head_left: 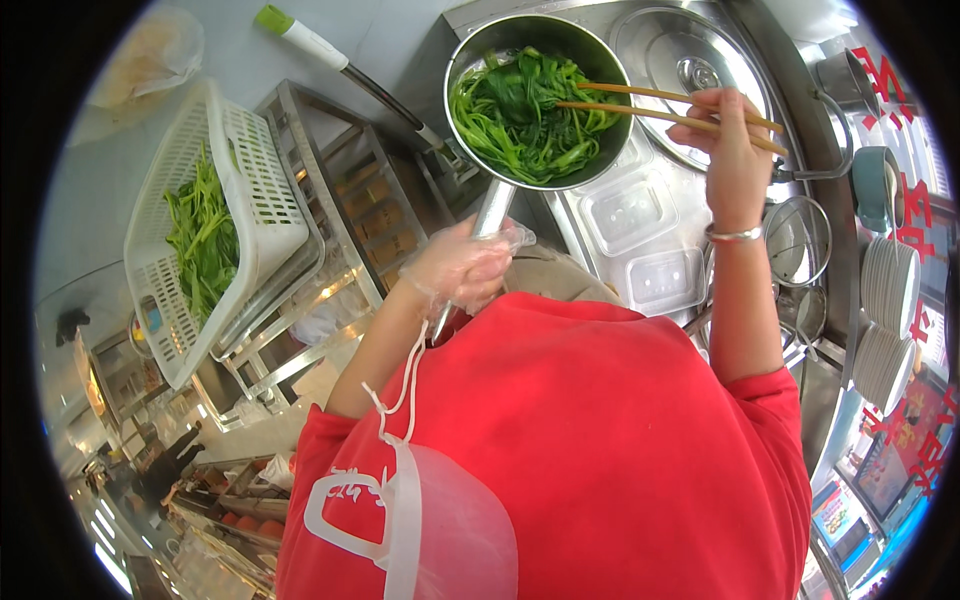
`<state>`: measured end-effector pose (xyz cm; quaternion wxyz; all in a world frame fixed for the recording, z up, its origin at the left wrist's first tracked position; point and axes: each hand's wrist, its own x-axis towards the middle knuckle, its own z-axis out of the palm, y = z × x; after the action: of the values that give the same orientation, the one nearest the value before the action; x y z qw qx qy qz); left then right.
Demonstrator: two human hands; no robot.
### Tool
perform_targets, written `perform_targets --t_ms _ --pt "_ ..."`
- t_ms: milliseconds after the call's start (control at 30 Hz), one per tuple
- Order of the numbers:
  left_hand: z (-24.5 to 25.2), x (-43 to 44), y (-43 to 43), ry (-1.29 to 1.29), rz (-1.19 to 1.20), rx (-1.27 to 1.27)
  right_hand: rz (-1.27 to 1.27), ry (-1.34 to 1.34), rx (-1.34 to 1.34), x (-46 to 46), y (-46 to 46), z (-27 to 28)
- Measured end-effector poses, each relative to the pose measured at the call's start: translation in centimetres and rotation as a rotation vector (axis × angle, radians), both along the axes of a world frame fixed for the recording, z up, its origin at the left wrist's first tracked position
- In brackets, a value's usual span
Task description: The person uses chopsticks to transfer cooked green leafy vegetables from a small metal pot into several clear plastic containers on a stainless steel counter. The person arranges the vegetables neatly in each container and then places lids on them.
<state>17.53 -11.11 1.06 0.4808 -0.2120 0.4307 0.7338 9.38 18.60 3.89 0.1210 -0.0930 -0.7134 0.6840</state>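
My left hand (469, 266), in a clear plastic glove, is closed around the handle of a metal saucepan (501, 206). Wilted leafy greens (532, 120) fill much of the pan. Between the fingers of my right hand (724, 146), which is bare and has a silver bangle at its wrist, is a pair of wooden chopsticks (660, 112). Their far tips touch the greens. Behind the right hand lies a large round metal lid (645, 45) on the steel counter. Beside the pan, clear plastic container lids or trays (628, 211) rest on the counter.
On the left, a white plastic basket (262, 169) holds raw leafy greens (201, 240) above a metal rack (330, 195). A pole with a green-tipped white handle (315, 45) leans behind. To the right are a wire strainer (799, 240), a faucet (844, 139) and stacked white plates (889, 289).
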Motion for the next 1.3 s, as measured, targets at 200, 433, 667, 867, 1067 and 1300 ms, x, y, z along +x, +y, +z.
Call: perform_targets --t_ms 200,433,667,867,1067,1300 --pt "-1.0 1.0 -0.4 -0.047 0.082 0.018 0.158 0.016 0.008 1.2 -1.1 3.2" --pt "-0.2 0.9 0.4 -0.017 0.017 -0.102 0.033 -0.157 -0.453 -0.9 -3.2 -5.9" --pt "-1.4 0.9 -0.2 -0.043 0.050 -0.012 0.044 -0.233 -0.824 -1.3 -0.8 -6.8" --pt "-1.3 0.8 -0.4 -0.049 0.104 0.004 0.116 -0.198 -0.899 -1.6 -0.1 -4.5" --pt "-1.4 0.8 -0.5 -0.027 0.122 0.051 0.166 -0.102 -0.932 -2.5 0.6 -1.8" --pt "-0.7 0.7 0.0 -0.032 0.088 0.009 0.257 -0.017 -0.900 -2.9 0.8 0.8"
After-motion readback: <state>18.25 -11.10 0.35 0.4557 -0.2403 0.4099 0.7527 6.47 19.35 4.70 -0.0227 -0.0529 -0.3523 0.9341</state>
